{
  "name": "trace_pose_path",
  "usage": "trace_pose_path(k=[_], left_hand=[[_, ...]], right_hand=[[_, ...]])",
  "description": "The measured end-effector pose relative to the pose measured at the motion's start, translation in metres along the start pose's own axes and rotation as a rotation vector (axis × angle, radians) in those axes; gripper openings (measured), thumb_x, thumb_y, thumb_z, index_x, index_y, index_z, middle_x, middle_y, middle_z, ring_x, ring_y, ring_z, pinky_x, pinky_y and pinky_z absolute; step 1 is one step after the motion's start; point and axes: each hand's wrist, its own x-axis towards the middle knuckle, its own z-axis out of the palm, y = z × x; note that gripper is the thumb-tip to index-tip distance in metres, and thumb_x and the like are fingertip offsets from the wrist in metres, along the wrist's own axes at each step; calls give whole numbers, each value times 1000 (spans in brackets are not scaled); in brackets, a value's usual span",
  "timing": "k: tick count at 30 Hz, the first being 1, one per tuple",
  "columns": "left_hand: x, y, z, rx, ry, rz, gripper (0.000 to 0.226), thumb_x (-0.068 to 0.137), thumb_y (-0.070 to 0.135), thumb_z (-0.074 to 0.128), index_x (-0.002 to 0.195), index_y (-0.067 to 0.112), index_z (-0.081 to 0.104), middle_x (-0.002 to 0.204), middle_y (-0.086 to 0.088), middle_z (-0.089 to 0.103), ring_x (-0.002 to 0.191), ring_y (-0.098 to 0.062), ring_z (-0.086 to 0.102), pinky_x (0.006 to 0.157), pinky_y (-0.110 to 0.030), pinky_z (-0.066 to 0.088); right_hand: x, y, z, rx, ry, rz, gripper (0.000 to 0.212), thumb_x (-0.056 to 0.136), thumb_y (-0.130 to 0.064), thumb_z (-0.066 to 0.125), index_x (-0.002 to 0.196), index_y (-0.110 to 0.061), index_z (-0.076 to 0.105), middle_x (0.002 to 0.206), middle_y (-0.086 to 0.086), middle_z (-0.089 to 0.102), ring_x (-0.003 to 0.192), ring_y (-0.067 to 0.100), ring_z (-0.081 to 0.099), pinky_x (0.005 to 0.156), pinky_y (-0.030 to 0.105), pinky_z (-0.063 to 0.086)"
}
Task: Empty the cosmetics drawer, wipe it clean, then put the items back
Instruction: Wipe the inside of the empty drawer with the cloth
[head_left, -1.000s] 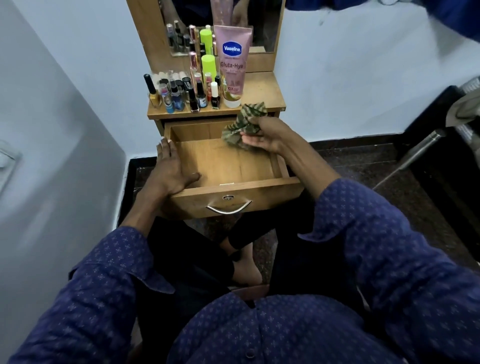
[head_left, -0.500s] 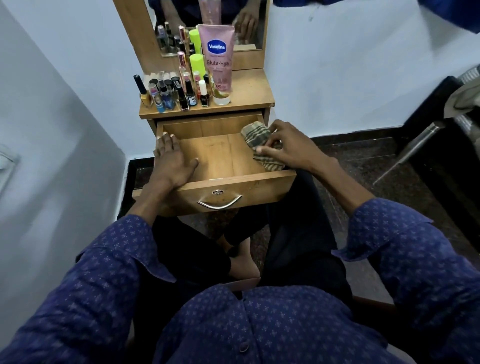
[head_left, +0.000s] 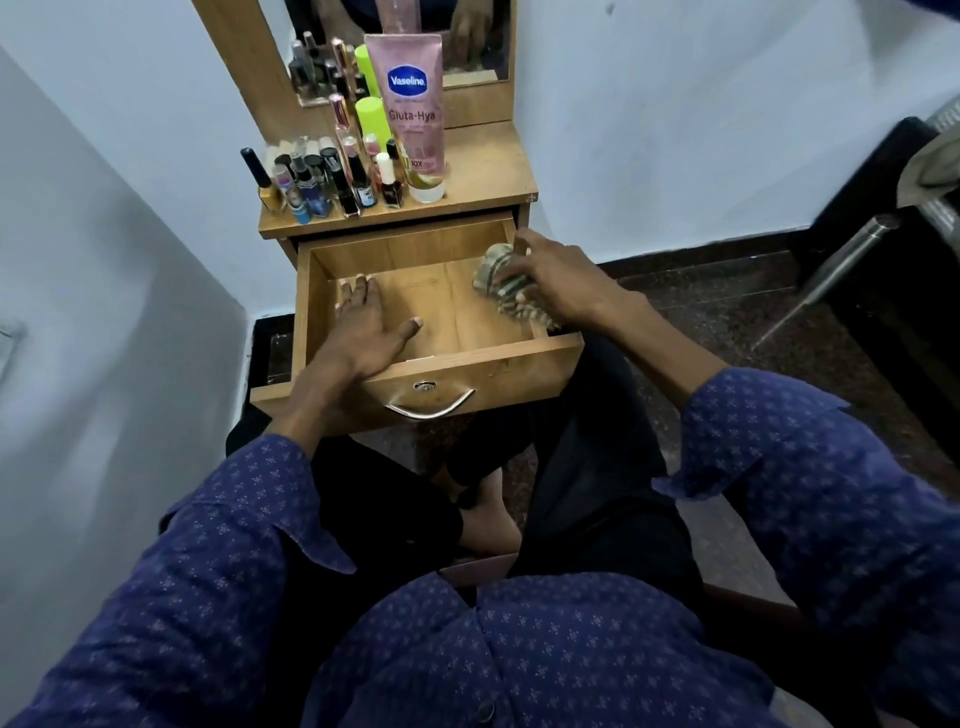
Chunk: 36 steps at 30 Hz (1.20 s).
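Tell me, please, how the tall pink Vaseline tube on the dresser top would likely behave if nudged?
The Vaseline tube stands upright on its narrow cap, taller than the bottles beside it, so it would probably tip easily. Its soft body likely dents when gripped, and a fall could knock those bottles over.

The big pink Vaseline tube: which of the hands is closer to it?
Right hand, just below the Vaseline tube, gripping the cloth. Left hand lies flat, lower and leftward.

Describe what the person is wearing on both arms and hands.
Both arms are in long sleeves of a dark blue shirt printed all over with small pale star-like motifs. The left sleeve and right sleeve both end in loose cuffs partway up the forearm. The left hand and right hand are bare: no gloves, rings or watch visible.
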Motion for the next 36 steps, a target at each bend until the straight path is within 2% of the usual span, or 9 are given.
trace_pose_path(k=[4,8,12,17,20,24,29,33,36], left_hand=[[1,3,1,33,-43,-10,101,103,59,52,166,6,-6,175,-11,-9,161,-28,-14,129,-41,-3],[2,4,0,49,-48,2,102,102,59,53,166,6,-6,175,-11,-9,161,-28,-14,130,-41,-3],[1,2,0,44,-39,-3,104,101,59,55,166,5,-6,175,-12,-8,161,-29,-15,130,-42,-3],[1,2,1,43,-35,-10,104,101,59,55,166,5,-6,175,-13,-9,161,-30,-16,130,-42,-3],[-1,3,2,33,-31,-13,105,101,58,56,166,5,-7,175,-13,-10,161,-30,-16,130,-42,-4],[-2,5,2,48,-58,-15,105,101,58,56,165,3,-7,175,-15,-10,161,-31,-15,130,-41,-4],[-2,6,-2,57,-78,2,106,101,57,58,165,3,-7,175,-15,-10,161,-32,-16,130,-42,-3],[-4,7,-4,40,-61,8,105,101,55,58,165,2,-6,175,-16,-9,161,-32,-14,130,-42,-3],[-5,6,-3,28,-59,13,105,101,55,58,165,2,-6,175,-16,-9,161,-32,-14,130,-42,-3]], right_hand=[[29,9,2,-13,143,58,35,97,-22,69,132,-26,70,132,5,55,111,26,60,83,36,53],[54,6,2,-44,190,117,30,96,-20,69,126,-17,73,117,6,60,100,29,63,71,34,44],[41,7,3,67,172,130,29,91,-10,74,119,-16,77,121,6,64,104,27,65,84,40,55],[5,7,-1,175,-49,59,29,79,-8,87,107,-14,79,114,4,70,101,19,68,73,11,44],[-13,5,-1,189,-203,-25,35,73,-7,90,100,-28,83,109,-3,69,96,14,65,78,24,50],[-13,11,1,222,-118,-36,42,73,-1,87,104,-29,83,111,-1,70,100,17,65,83,34,56],[21,23,13,167,63,69,37,90,-7,74,124,-21,75,132,3,65,112,14,59,81,6,38],[56,16,20,-124,182,37,35,97,-11,62,129,-17,72,136,9,66,122,30,59,92,34,49],[72,-2,30,-402,144,-67,22,97,-21,63,108,-8,77,114,9,72,117,32,51,82,40,42]])
